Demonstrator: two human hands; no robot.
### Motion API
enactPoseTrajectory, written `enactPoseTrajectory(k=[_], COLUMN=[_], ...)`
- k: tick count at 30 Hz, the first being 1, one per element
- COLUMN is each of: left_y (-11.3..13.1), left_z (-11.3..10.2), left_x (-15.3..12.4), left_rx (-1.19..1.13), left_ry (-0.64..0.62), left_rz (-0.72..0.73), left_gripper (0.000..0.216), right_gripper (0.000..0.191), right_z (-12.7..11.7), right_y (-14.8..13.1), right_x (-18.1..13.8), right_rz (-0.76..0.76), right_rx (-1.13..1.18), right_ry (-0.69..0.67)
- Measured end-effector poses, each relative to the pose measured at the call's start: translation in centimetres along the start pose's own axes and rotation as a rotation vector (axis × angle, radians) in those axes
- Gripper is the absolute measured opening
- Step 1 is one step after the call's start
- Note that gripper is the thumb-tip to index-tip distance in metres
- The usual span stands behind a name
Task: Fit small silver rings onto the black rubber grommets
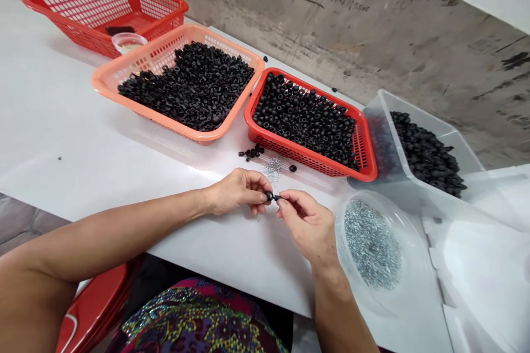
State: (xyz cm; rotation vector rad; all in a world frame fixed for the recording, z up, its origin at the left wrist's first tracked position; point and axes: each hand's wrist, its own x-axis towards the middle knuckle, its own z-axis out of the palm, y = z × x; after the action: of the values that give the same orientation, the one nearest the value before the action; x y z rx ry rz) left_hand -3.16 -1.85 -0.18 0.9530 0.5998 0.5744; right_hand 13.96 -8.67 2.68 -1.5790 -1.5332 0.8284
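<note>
Between thumb and fingers, my left hand (240,192) pinches a round black plastic piece (269,196). My right hand (305,219) grips a small, narrow black piece (277,197), its tip meeting or nearly meeting the round one. Whether the two are joined is too small to tell. Just beyond my fingers lies a little pile of tiny shiny metal parts (272,169). Several loose black pieces (252,152) are scattered beside that pile, and one black ring (293,168) lies to its right.
A peach basket (202,135) and a red basket (290,149) hold black parts. Behind stands another red basket (74,25) with a small round tub (129,39). At right are a clear bin (395,138) of black parts and a round tub (342,237) of metal parts.
</note>
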Motion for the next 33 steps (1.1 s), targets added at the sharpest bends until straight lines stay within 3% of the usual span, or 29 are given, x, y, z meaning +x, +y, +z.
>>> enactPoseTrajectory(k=[6,14,17,20,27,30,33], left_y=[-0.1,-0.4,-0.8,-0.8,0.3,0.2,-0.2], left_z=[0.2,0.5,0.5,0.5,0.7,0.8,0.9], left_x=[-0.1,-0.3,-0.4,-0.6,-1.1,-1.1,-1.1], left_rx=[0.032,0.233,0.356,0.444,0.411,0.447,0.528], left_ry=[-0.007,0.071,0.106,0.094,0.047,0.061,0.112], left_rz=[0.0,0.033,0.093,0.132,0.036,0.024,0.063], left_gripper=[0.019,0.014,0.014,0.016,0.015,0.016,0.019], right_gripper=[0.009,0.016,0.015,0.01,0.008,0.007,0.007], right_z=[0.2,0.7,0.8,0.7,0.5,0.8,1.2], right_y=[0.1,-0.2,0.1,0.4,0.0,0.1,0.4], right_x=[-0.2,-0.4,-0.3,-0.1,0.7,0.7,0.4], right_rz=[-0.088,-0.38,-0.327,-0.154,0.181,0.158,0.013], right_rx=[-0.142,-0.368,-0.324,-0.177,0.161,0.126,-0.025], right_ry=[0.031,0.011,0.002,-0.029,-0.15,-0.151,-0.087])
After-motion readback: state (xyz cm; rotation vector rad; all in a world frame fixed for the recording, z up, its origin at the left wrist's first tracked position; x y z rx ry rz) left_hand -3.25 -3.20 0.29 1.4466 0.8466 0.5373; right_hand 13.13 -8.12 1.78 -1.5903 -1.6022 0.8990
